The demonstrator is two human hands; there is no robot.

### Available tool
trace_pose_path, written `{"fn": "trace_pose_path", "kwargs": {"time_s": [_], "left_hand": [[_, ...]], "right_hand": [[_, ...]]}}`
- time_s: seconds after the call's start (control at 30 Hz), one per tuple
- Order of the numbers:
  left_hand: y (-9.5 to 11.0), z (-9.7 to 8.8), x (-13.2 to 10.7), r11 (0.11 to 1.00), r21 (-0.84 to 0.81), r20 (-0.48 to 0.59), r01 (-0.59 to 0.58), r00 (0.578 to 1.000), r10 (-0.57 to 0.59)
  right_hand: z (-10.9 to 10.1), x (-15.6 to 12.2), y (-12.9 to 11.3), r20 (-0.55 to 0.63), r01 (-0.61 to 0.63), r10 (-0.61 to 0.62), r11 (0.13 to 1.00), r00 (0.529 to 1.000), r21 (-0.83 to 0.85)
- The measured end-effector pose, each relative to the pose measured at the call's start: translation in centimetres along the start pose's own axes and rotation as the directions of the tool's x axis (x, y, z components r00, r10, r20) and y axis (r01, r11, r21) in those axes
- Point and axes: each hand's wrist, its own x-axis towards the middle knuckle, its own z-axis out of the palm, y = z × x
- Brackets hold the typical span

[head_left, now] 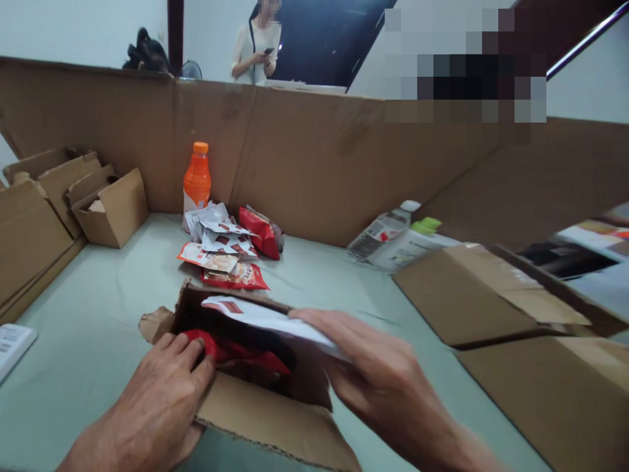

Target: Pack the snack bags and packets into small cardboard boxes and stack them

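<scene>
An open cardboard box (275, 413) stands in front of me, its near flap folded outward. Inside it lies a shiny red packet (236, 354), partly hidden by shadow. My left hand (162, 387) reaches over the box's left side, its fingers curled and closed on the red packet's left end. Above the box's right part, my right hand (373, 367) grips a flat white packet (265, 319) with a small red print, thumb below and fingers on top. The white packet's left end is over the box opening. Some of the right fingers are blurred.
Behind the box lie a pile of white sachets (226, 236), red food packets (236, 275) and an orange bottle (197, 177). Clear bottles (383, 229) lean at the back right. Cardboard boxes (115, 210) stand left, others (472, 295) right. A cardboard wall (304, 164) encloses the table; a person (258, 46) stands beyond.
</scene>
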Motion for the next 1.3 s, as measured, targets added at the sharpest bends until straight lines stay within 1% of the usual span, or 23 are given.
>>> {"fn": "trace_pose_path", "kwargs": {"time_s": [0.03, 0.07, 0.17, 0.23, 0.3, 0.4, 0.43, 0.47, 0.57, 0.7, 0.77, 0.8, 0.87, 0.93, 0.97, 1.0, 1.03, 1.07, 1.1, 1.13, 1.2, 1.27, 1.3], "left_hand": [[0.0, 0.0, 0.0, 1.000, 0.001, 0.002, -0.002, 1.000, 0.002], [0.0, 0.1, -0.1, 1.000, -0.008, -0.009, -0.011, 1.000, 0.011], [-0.2, 0.4, -0.4, 0.997, -0.060, -0.087, -0.038, 0.996, 0.032], [-0.3, 0.7, -0.5, 0.996, -0.081, -0.102, -0.028, 0.995, 0.020], [-0.3, 0.8, -0.5, 0.997, -0.075, -0.080, -0.015, 0.997, 0.009], [-0.2, 0.6, -0.5, 0.998, -0.064, -0.034, -0.014, 0.999, 0.012], [-0.2, 0.5, -0.5, 0.998, -0.067, -0.024, -0.013, 1.000, 0.012], [-0.1, 0.3, -0.6, 0.997, -0.072, -0.015, -0.011, 1.000, 0.010], [0.0, -0.3, -0.7, 0.996, -0.093, -0.012, -0.012, 1.000, 0.011], [-0.4, -0.7, -0.2, 0.992, -0.108, -0.023, -0.065, 0.998, 0.063], [-0.7, -0.7, 0.2, 0.991, -0.100, -0.007, -0.088, 0.996, 0.088], [-0.8, -0.7, 0.4, 0.991, -0.101, 0.002, -0.092, 0.996, 0.093], [-1.0, -0.7, 0.5, 0.989, -0.118, 0.007, -0.090, 0.996, 0.091], [-1.1, -0.7, 0.6, 0.987, -0.137, 0.018, -0.081, 0.996, 0.084], [-1.1, -0.7, 0.7, 0.988, -0.135, 0.029, -0.075, 0.996, 0.080], [-1.2, -0.6, 0.8, 0.989, -0.125, 0.045, -0.076, 0.996, 0.082], [-1.2, -0.4, 1.0, 0.990, -0.108, 0.057, -0.085, 0.994, 0.092], [-1.3, 0.0, 1.2, 0.991, -0.083, 0.057, -0.102, 0.993, 0.107], [-1.5, 0.5, 1.5, 0.991, -0.050, 0.034, -0.127, 0.991, 0.128], [-1.7, 1.2, 1.8, 0.988, -0.008, -0.010, -0.151, 0.988, 0.151], [-2.3, 2.8, 2.3, 0.978, 0.101, -0.166, -0.180, 0.967, 0.195], [-2.8, 4.2, 2.5, 0.963, 0.216, -0.323, -0.163, 0.918, 0.228], [-3.0, 4.8, 2.4, 0.954, 0.258, -0.374, -0.154, 0.894, 0.246]], "right_hand": [[0.1, 0.1, 0.1, -0.030, 0.003, -0.004, 1.000, 1.000, -0.008], [0.2, 0.2, 0.1, -0.017, 0.009, -0.009, 1.000, 1.000, -0.001], [1.2, 0.4, 0.1, 0.183, -0.002, -0.005, 0.999, 0.983, 0.039], [2.3, 0.7, 0.2, 0.333, -0.076, 0.061, 0.997, 0.941, 0.032], [3.5, 1.2, 0.3, 0.486, -0.172, 0.168, 0.984, 0.858, -0.037], [4.5, 2.2, 0.7, 0.668, -0.260, 0.310, 0.949, 0.676, -0.177], [4.6, 2.4, 0.9, 0.702, -0.272, 0.320, 0.945, 0.637, -0.184], [4.6, 2.7, 1.1, 0.726, -0.279, 0.305, 0.947, 0.616, -0.161], [4.7, 3.2, 2.0, 0.784, -0.265, 0.161, 0.964, 0.600, 0.004], [4.6, 3.3, 2.6, 0.836, -0.225, 0.001, 0.963, 0.549, 0.146], [3.7, 3.1, 2.4, 0.817, -0.186, -0.022, 0.970, 0.576, 0.157], [2.8, 2.9, 2.3, 0.789, -0.157, -0.033, 0.974, 0.613, 0.163], [0.5, 2.8, 2.3, 0.675, -0.092, -0.064, 0.977, 0.735, 0.193], [-1.7, 3.8, 3.0, 0.475, -0.036, -0.084, 0.971, 0.876, 0.238], [-2.4, 4.8, 3.8, 0.346, -0.031, -0.053, 0.972, 0.937, 0.233], [-2.7, 6.1, 4.8, 0.216, -0.063, 0.018, 0.978, 0.976, 0.201], [-2.4, 7.7, 6.0, 0.101, -0.123, 0.108, 0.980, 0.989, 0.154], [-1.5, 9.5, 7.3, 0.015, -0.203, 0.202, 0.975, 0.979, 0.095], [-0.1, 11.3, 8.8, -0.009, -0.301, 0.302, 0.952, 0.953, 0.046], [1.6, 13.0, 10.3, 0.048, -0.316, 0.314, 0.949, 0.948, 0.019], [5.6, 15.6, 12.9, 0.114, -0.298, 0.299, 0.954, 0.948, -0.025], [9.5, 17.1, 14.9, 0.167, -0.234, 0.240, 0.971, 0.956, -0.054], [11.1, 17.5, 15.6, 0.190, -0.201, 0.210, 0.977, 0.959, -0.066]]}}
